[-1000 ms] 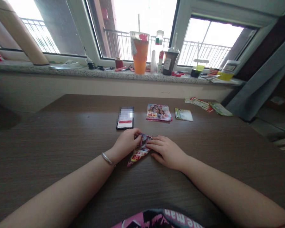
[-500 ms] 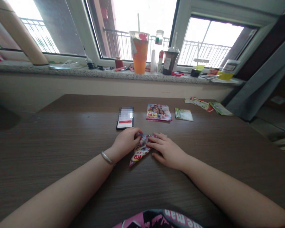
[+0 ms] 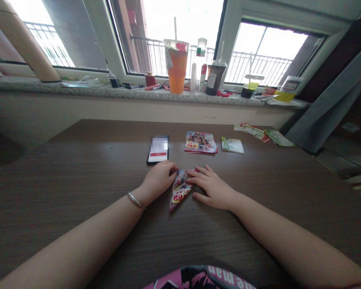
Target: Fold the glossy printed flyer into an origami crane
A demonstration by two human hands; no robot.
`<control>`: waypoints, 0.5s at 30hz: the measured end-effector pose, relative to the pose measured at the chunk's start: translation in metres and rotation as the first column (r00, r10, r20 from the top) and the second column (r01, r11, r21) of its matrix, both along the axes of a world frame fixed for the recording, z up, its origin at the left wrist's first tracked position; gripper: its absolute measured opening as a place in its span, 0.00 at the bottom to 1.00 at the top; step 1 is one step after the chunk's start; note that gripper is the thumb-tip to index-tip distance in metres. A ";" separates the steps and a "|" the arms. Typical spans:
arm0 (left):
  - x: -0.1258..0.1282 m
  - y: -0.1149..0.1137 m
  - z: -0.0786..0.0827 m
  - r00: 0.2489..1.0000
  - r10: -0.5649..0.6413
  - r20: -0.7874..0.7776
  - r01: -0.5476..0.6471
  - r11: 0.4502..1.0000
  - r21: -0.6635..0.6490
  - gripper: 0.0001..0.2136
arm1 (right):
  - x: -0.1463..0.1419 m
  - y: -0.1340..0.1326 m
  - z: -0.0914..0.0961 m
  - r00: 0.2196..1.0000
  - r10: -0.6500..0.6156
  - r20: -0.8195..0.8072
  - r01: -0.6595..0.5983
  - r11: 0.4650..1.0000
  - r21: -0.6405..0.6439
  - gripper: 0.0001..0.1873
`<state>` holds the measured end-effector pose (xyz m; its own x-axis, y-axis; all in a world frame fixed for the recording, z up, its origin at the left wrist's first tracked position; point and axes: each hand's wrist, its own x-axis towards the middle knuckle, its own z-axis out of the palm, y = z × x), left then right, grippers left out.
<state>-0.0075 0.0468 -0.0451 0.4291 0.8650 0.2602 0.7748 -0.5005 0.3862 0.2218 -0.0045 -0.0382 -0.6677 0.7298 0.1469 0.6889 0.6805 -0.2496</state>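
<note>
A colourful printed leaflet folded into a narrow triangle (image 3: 179,192) lies on the dark wooden table (image 3: 78,176), its tip pointing toward me. My left hand (image 3: 158,179), with a silver bangle on the wrist, is curled and pinches the leaflet's upper left edge. My right hand (image 3: 212,186) rests on the leaflet's upper right part, fingers stretched out flat and pressing down on the paper.
A phone (image 3: 158,149) lies just beyond my hands, with a stack of leaflets (image 3: 200,142), a green card (image 3: 232,145) and more flyers (image 3: 258,132) to the right. The windowsill holds an orange drink cup (image 3: 177,67), a dark cup (image 3: 214,78) and small items.
The folded leaflet has swung so its tip points more straight toward me, and both hands have shifted slightly away along the table with it.
</note>
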 end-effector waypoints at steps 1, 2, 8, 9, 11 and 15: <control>0.000 0.000 0.001 1.000 0.000 -0.006 0.000 1.000 0.001 0.07 | 0.000 0.000 0.000 1.000 0.003 0.007 -0.003 1.000 0.005 0.26; 0.001 -0.001 0.001 1.000 0.000 -0.012 0.000 1.000 0.002 0.07 | 0.000 0.000 0.000 1.000 0.003 0.013 -0.003 1.000 0.018 0.26; 0.002 -0.002 0.004 0.999 0.006 -0.041 -0.006 1.000 -0.001 0.07 | -0.002 0.000 0.002 0.997 0.073 -0.006 -0.072 0.991 0.112 0.27; 0.002 -0.002 0.004 0.999 0.009 -0.045 -0.009 1.000 -0.003 0.07 | -0.002 -0.001 0.002 0.996 0.086 -0.016 -0.084 0.990 0.114 0.26; 0.002 -0.002 0.004 0.999 0.019 -0.051 -0.019 1.000 -0.007 0.07 | -0.001 -0.001 0.003 0.995 0.099 -0.033 -0.095 0.989 0.116 0.25; 0.001 -0.002 0.004 0.998 0.036 -0.055 -0.036 0.999 -0.002 0.06 | 0.000 -0.001 0.003 0.994 0.111 0.001 -0.111 0.985 0.132 0.23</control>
